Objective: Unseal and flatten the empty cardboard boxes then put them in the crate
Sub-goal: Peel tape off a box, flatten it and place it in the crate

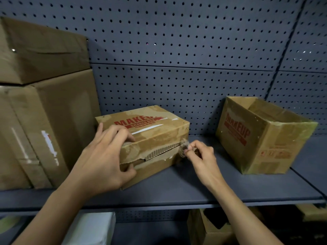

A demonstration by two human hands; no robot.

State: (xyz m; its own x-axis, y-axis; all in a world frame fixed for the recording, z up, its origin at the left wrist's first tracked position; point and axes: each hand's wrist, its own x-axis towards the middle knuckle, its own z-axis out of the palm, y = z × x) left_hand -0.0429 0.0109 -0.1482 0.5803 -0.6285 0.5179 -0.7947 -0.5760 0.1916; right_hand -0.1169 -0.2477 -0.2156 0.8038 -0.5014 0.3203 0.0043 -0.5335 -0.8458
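On the grey shelf, bracing the sealed MAKEUP box with the left hand, fingers curled over its near top edge, thumb on the front. Pinching a crumpled tape end at the front seam's right end with the right hand. Probably handling light and stiff, though worn and tear-prone; best gripping the tape close to the seam.
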